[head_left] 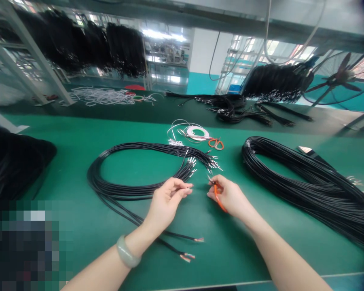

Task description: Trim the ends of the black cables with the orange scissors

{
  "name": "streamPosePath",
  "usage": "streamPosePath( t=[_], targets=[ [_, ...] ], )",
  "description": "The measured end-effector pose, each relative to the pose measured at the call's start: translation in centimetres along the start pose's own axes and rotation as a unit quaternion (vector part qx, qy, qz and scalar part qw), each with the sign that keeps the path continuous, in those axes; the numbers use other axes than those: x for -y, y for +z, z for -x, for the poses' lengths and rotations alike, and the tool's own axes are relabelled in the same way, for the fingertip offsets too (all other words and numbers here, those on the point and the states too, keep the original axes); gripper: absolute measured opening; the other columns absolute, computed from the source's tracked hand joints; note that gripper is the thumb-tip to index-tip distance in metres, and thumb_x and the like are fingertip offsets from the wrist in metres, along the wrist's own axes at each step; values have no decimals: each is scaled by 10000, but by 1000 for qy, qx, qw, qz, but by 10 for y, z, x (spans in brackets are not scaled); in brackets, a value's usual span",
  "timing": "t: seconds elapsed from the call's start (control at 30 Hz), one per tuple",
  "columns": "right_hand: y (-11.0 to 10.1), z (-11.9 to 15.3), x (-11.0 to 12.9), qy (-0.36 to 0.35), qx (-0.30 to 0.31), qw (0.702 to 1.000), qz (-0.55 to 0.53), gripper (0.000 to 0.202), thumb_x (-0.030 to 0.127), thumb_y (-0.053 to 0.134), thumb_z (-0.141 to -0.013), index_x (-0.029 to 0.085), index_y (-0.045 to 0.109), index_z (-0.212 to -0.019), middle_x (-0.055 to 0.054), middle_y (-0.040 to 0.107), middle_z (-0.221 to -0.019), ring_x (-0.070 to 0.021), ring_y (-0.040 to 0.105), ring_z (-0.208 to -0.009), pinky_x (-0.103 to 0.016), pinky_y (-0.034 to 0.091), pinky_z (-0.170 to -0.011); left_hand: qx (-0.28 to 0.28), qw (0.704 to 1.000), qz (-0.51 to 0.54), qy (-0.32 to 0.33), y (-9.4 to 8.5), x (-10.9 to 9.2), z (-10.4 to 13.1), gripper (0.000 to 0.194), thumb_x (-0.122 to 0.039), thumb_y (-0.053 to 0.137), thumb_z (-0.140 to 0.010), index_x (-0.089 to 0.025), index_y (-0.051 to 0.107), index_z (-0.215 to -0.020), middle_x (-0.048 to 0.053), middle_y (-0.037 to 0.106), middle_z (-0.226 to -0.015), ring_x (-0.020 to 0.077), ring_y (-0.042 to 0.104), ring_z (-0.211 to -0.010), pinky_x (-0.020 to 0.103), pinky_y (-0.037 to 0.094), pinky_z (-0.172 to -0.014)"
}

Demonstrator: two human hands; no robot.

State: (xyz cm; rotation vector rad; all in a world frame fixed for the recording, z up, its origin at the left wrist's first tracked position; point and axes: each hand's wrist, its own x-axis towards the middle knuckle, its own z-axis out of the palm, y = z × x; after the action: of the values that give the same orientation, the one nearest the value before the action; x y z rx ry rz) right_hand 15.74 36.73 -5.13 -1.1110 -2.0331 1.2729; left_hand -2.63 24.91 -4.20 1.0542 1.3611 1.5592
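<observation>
My left hand (166, 198) is closed in a pinch, its fingertips on what looks like a thin cable end; the fingers hide most of it. Wrapped around orange-handled snips (219, 198), my right hand (229, 196) is a short way to the right, with the grey jaws pointing up and left. A coil of black cables (109, 184) lies behind and left of my left hand, its white-tipped ends (214, 163) gathered near the middle. Below my left wrist, a few cable ends with bare coloured wires (188, 256) stick out to the right.
Orange-handled scissors (216, 144) and a roll of white tape or tubing (197, 132) lie behind the coil. A larger cable bundle (279, 178) is at right, a dark cable heap (15, 161) at left. White strands (94, 96) and more cables (230, 107) lie along the back.
</observation>
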Motion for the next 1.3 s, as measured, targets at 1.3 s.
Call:
streamPosePath(
  t=[1.3],
  targets=[
    [11, 23, 32, 53, 360, 908, -209, 434, 622, 544, -848, 191, 522, -895, 33, 606, -593, -79, 507, -401, -172, 379, -412, 72, 990, -118, 37, 1, -8, 7, 73, -199, 512, -923, -189, 582, -904, 43, 750, -944, 205, 668, -1059, 317, 536, -890]
  ],
)
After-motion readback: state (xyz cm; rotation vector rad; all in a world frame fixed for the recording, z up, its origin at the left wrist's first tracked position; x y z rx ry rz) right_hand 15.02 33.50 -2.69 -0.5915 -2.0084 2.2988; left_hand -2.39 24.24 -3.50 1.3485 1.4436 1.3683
